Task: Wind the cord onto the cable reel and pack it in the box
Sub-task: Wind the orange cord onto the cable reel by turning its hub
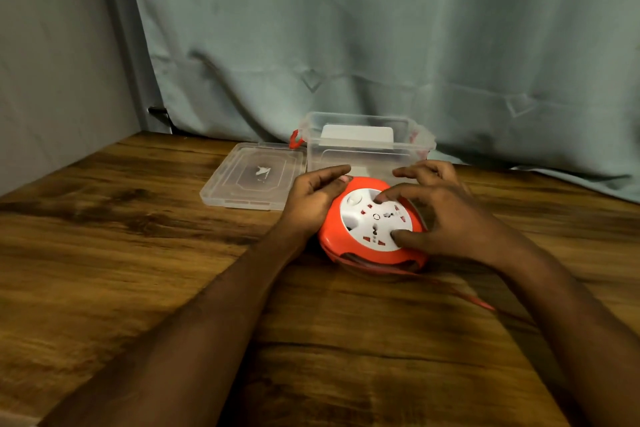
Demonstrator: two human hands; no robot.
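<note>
Both hands are on the cable reel (372, 224) at centre frame, so winding looks under way: the left hand (313, 199) clasps its orange rim, the right hand (438, 210) spreads fingertips on the white socket face. Some cord (464, 295) trails toward the lower right across the counter (138, 253). Next, I judge, the face needs turning until that slack is in. An open box (369, 146) and its lid (251, 175) wait just behind.

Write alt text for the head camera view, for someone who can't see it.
Two bare hands work an orange and white cable reel on a wooden table: the left hand steadies its side while the right hand rests fingers on its socket face. An orange cord trails right; behind stand an open clear box and its lid.
</note>
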